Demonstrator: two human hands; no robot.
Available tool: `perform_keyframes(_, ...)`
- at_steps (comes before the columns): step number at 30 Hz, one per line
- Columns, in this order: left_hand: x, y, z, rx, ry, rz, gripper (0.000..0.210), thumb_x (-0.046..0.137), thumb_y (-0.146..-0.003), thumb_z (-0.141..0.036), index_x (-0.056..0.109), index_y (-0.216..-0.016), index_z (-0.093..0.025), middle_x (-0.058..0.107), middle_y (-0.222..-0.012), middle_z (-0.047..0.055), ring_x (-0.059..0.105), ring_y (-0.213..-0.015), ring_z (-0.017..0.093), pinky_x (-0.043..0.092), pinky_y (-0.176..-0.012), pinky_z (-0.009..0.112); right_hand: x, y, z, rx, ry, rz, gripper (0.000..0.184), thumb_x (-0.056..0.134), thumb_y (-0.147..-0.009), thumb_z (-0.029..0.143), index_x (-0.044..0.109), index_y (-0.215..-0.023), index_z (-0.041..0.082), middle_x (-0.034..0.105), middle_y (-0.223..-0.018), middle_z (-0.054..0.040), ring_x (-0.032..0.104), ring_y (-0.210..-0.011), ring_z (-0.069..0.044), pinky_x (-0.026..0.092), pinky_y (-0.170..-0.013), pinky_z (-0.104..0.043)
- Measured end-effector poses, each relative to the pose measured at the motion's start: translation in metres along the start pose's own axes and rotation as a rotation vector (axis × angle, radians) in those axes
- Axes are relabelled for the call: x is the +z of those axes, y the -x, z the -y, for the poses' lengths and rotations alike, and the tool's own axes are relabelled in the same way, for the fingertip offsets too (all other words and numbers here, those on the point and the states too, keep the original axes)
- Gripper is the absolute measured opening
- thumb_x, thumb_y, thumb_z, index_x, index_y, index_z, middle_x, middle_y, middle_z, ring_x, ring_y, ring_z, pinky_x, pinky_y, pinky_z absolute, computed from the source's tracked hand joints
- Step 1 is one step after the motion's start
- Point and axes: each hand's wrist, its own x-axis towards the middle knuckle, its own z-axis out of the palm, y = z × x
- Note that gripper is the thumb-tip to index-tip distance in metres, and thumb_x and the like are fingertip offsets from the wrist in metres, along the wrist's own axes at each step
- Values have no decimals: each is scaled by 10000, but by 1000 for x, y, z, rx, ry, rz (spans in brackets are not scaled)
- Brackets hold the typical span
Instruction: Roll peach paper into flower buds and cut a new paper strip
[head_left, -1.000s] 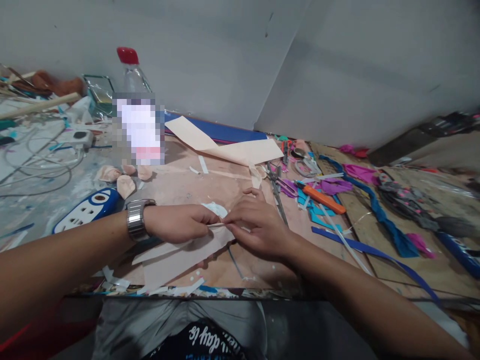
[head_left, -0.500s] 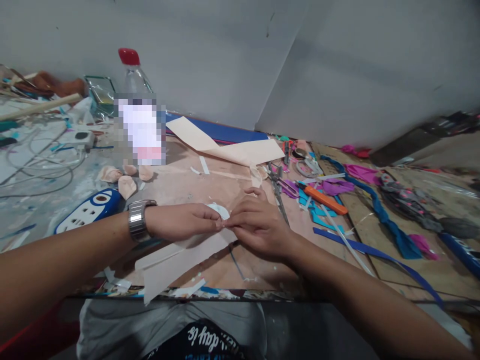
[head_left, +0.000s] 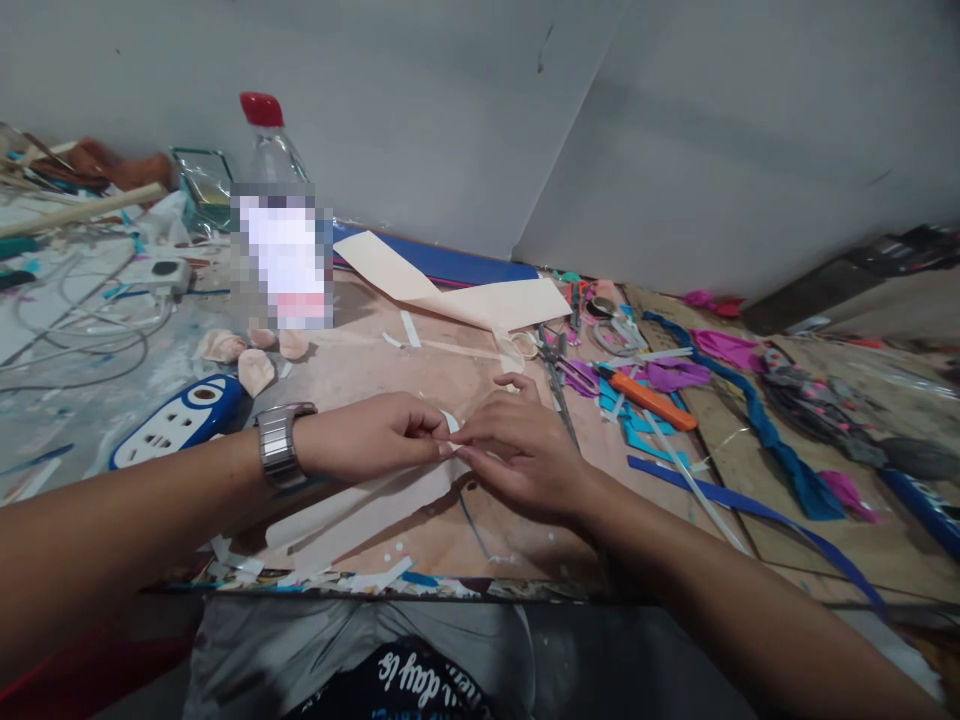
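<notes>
A pale cream strip (head_left: pixel 375 500), of paper or thin foam, is folded lengthwise and slants from the table's front edge up to my fingertips. My left hand (head_left: pixel 375 435), with a metal watch (head_left: pixel 279 445) on its wrist, is closed in a pinch on the strip's upper end. From the other side my right hand (head_left: pixel 517 445) meets it, thumb and forefinger pinching the same end while its other fingers curl loosely. A whitish edge of the strip shows just above the fingertips. The exact spot of the pinch is partly hidden.
Beyond my hands lies a bent cream strip (head_left: pixel 517 300). Scissors (head_left: pixel 559 360) and an orange cutter (head_left: pixel 649 398) lie right, among coloured scraps. Left are petal-like pieces (head_left: pixel 257 370), a blue-and-white power strip (head_left: pixel 176 425) and a red-capped bottle (head_left: pixel 277 160).
Both hands stay together at the strip's end, with the left fingers curled slightly more. The strip's near end has shifted and its fold looks narrower.
</notes>
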Motion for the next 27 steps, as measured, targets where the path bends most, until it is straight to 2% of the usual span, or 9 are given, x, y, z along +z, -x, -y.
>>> perform_keyframes(8, 5, 2, -3, 25, -109, -118, 204, 533, -910, -261, 569, -735, -163, 527, -686, -37, 444, -676, 117, 332, -655, 251, -2, 0, 1, 8, 19, 11, 68, 682, -986, 271, 743, -968, 250, 785, -875, 9, 705, -833, -170, 298, -1129, -477)
perform_keyframes(15, 11, 5, -7, 29, -247, -201, 241, 553, -928, -312, 610, -748, -162, 579, -680, -22, 490, -657, 124, 312, -620, 253, -1, -2, 5, 12, 29, -11, 90, 674, -979, 265, 734, -914, 242, 750, -812, 13, 683, -803, -175, 309, -1103, -487)
perform_keyframes(20, 15, 6, -9, 60, -374, -259, 288, 550, -953, -339, 632, -742, -160, 580, -638, -15, 450, -587, 107, 266, -590, 261, 0, -2, 6, 24, 20, -11, 94, 679, -971, 252, 708, -884, 232, 746, -807, 13, 668, -801, -175, 317, -1077, -479)
perform_keyframes(27, 20, 7, -10, 99, -533, -260, 295, 511, -979, -329, 654, -783, -161, 633, -658, 15, 494, -576, 116, 265, -607, 277, -1, -3, 8, 72, -4, 107, 123, 572, -961, 205, 624, -850, 213, 694, -836, -24, 620, -948, -229, 345, -1008, -486)
